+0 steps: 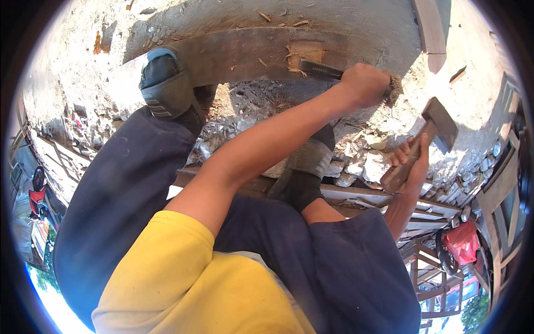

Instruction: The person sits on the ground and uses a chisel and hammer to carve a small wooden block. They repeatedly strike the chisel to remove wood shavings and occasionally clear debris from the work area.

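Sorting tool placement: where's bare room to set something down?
Mostly bare: the plank between the left sandal and the square recess, bar a few shavings; also grey ground between the plank's right end and the wooden beam. Crowded: the recess's lower edge, with chisel and left hand; rubble beside the right sandal.

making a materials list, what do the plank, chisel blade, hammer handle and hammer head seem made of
Plank: wood, smooth brown face; the recess shows paler bare wood. Chisel blade: probably steel, dark, thin and straight-edged. Hammer handle: likely wood, worn-looking brown. Hammer head: dark and blocky, probably metal, though its dull finish leaves wood possible.
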`<state>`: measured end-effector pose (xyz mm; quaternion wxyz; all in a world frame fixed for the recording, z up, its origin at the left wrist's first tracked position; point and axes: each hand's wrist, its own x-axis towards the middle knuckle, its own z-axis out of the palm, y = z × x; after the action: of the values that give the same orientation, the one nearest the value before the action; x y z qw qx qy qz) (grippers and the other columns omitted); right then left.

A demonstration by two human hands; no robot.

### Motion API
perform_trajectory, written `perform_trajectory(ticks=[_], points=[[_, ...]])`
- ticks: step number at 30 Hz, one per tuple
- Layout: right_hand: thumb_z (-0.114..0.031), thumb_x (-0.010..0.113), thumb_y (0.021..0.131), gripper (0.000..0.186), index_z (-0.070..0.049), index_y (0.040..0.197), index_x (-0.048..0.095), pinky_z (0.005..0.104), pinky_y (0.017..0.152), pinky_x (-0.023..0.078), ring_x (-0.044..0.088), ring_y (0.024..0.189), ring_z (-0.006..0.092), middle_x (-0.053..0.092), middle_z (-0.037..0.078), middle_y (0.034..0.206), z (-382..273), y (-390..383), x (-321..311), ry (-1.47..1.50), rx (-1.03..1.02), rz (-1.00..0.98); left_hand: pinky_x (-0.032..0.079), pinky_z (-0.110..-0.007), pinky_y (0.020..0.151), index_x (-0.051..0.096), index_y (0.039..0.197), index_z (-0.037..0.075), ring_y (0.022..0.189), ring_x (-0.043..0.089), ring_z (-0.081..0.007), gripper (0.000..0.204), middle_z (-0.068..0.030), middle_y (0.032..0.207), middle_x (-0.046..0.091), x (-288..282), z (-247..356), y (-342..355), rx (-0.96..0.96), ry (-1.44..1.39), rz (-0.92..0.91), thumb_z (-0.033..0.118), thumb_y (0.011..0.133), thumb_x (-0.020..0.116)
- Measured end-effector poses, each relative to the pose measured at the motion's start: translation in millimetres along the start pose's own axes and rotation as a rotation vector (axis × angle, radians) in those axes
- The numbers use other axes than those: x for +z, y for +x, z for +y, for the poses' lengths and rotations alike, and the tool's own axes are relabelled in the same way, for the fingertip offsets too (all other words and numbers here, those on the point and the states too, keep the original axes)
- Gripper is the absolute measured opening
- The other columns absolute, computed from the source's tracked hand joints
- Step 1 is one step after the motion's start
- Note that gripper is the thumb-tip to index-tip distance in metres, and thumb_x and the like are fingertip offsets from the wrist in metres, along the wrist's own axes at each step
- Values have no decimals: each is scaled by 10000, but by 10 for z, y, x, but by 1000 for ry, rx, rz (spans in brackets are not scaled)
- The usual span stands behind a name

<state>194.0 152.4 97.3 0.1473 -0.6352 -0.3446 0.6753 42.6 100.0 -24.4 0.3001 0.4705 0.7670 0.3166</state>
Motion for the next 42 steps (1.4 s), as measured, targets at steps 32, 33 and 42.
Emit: perform_trajectory(ticks=[32, 33, 42], points=[[-423, 459, 928, 369, -57, 883, 461, 232, 355, 398, 415, 413, 82, 406, 7, 589, -106, -361, 111, -132, -34, -58, 516, -432, 643, 600, 833, 22, 704, 650, -333, 189, -173, 730, 644, -273, 52, -69, 56, -90, 85, 139, 687, 572], [-426, 459, 928, 368, -60, 886, 461, 238, 355, 399, 415, 409, 84, 415, 10, 591, -46, -426, 187, -211, 70, -120, 516, -432, 642, 599, 835, 22, 703, 650, -334, 190, -174, 729, 643, -274, 34, -92, 54, -103, 83, 136, 686, 571], [-413, 460, 931, 372, -43, 898, 462, 224, 365, 405, 425, 429, 73, 406, 4, 590, -401, -304, 50, -122, -42, -57, 512, -424, 682, 605, 877, 22, 765, 652, -321, 208, -176, 791, 651, -241, -8, -75, 10, -56, -7, 115, 696, 560]])
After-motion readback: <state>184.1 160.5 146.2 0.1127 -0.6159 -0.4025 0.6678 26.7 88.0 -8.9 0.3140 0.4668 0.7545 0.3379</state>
